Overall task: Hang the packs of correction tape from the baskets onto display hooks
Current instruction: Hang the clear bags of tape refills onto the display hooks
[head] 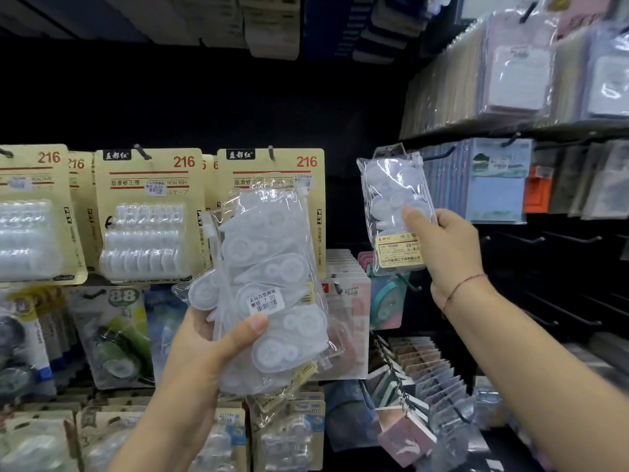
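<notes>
Head: pack (396,212) in right hand (442,248)

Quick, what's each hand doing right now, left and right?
Left hand: grips a bundle of clear correction tape packs.
Right hand: pinches a single correction tape pack, raised toward the display hooks.

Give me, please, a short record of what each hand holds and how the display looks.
left hand: grips a bundle of clear packs, price sticker facing out
right hand: holds one pack raised at the dark board
hook: black, beside the pack's top; whether threaded, cannot tell
yellow cards: marked 216, hanging on hooks at the left
</notes>
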`<action>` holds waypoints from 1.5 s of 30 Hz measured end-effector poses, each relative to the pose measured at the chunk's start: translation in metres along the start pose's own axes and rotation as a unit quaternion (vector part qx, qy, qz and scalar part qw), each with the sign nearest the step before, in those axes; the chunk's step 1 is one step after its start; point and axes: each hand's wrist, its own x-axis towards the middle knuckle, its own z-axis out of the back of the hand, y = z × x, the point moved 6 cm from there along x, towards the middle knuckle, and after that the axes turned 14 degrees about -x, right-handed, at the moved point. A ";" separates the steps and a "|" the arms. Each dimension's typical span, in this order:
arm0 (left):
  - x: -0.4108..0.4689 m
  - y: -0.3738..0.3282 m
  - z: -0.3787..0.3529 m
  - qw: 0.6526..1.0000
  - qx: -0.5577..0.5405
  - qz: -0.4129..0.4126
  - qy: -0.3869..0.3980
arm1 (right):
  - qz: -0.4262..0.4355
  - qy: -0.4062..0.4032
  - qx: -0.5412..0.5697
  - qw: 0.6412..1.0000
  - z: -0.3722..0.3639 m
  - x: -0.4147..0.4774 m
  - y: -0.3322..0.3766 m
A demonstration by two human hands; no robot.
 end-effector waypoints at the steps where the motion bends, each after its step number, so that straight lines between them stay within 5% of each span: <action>1: 0.001 0.003 0.002 1.000 -0.003 0.002 0.000 | -0.004 0.002 0.001 1.000 0.000 0.000 0.000; 22: 0.008 0.001 0.003 0.999 -0.031 -0.021 0.000 | -0.090 0.088 -0.051 0.991 0.017 0.022 0.014; 45: 0.031 0.002 0.034 0.999 -0.016 -0.039 -0.028 | -0.214 0.049 -0.049 0.974 -0.150 0.166 -0.118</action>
